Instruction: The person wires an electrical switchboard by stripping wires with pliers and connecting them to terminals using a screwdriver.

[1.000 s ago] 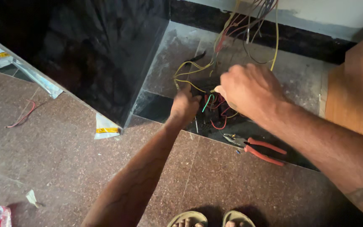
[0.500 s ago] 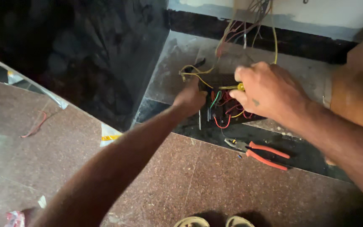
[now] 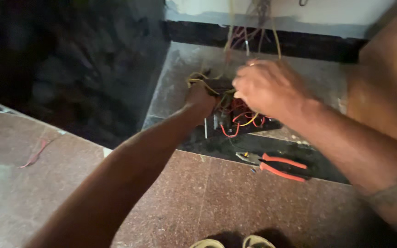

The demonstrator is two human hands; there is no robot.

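A dark electrical box (image 3: 235, 121) full of red, yellow and green wires sits on a grey stone step. My left hand (image 3: 201, 98) is closed around the box's left edge and a loop of yellow wire (image 3: 198, 79). My right hand (image 3: 267, 87) hovers over the box top, fingers pinched on wires there; which ones I cannot tell. More wires (image 3: 249, 32) run up from the box toward the white wall.
Orange-handled pliers (image 3: 276, 164) lie on the dark ledge just in front of the box. A black stone slab (image 3: 70, 69) stands at the left. A red wire scrap (image 3: 35, 154) lies on the speckled brown floor. My sandal tips (image 3: 230, 242) show at the bottom edge.
The view has shifted, so the box sits higher and more central. My right hand moved up over the box top; my left hand stays on the box's left side.
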